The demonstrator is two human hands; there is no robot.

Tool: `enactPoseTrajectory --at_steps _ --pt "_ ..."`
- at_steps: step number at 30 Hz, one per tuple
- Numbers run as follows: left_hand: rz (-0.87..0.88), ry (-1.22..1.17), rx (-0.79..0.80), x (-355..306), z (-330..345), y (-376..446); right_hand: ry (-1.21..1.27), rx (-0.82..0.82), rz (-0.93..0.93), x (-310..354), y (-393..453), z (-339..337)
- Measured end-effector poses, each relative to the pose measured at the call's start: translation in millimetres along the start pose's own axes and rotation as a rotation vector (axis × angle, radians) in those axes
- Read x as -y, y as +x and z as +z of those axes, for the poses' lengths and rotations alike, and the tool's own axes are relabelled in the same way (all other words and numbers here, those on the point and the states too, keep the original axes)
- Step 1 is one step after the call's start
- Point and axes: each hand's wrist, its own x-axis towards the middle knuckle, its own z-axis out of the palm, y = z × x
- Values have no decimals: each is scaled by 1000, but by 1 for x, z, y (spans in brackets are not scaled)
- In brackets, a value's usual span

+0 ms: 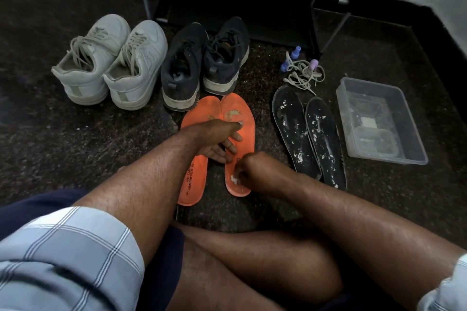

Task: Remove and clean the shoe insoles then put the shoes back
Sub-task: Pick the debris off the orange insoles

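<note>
Two orange insoles (199, 159) lie side by side on the dark floor (75, 146) in front of the seated person. The left hand (217, 139) rests flat across them, fingers (233, 136) straight and slightly spread. The right hand (249, 168) has its fingers curled, pinching a small white wad (234, 179) against the heel of the right-hand insole. Black insoles (308, 134) flecked white lie just beside a clear plastic tub (409, 134); white sneakers (111, 60) and dark sneakers (204, 63) stand behind
</note>
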Motion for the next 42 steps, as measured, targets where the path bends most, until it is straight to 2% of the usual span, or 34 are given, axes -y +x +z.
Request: enactPoseTrajectory --at_steps 4,9,12,14,16,19,24,28,30,33,36,38,42 --pt "-1 -8 -9 0 1 -1 47 76 -23 3 -6 4" --pt "-7 -12 0 0 0 0 93 -56 88 -6 -2 -2" --pt "-2 -12 -12 0 1 -1 40 55 64 1 -6 6" --pt "-1 -8 -13 0 1 0 122 106 55 3 -10 3" --pt "-1 -7 -8 0 0 0 154 36 88 -3 -7 -5" --pt "-4 -7 -5 0 0 0 73 -67 118 -10 -3 -5" --pt "-2 -8 -18 0 1 0 88 89 41 2 -8 6" --pt "-6 -8 -6 0 0 0 73 -113 87 -11 -3 -12" --pt "-7 -4 -7 -1 0 0 -26 -95 78 -14 1 -5" --pt "-3 -8 -18 0 0 1 -65 6 -19 -2 2 11" --pt "0 -19 -10 1 -1 1 -11 -51 -92 3 3 15" --pt "4 -26 -14 0 -2 0 -66 -55 -165 5 6 18" --pt "3 -13 -25 0 1 -1 -264 134 -344 15 5 30"
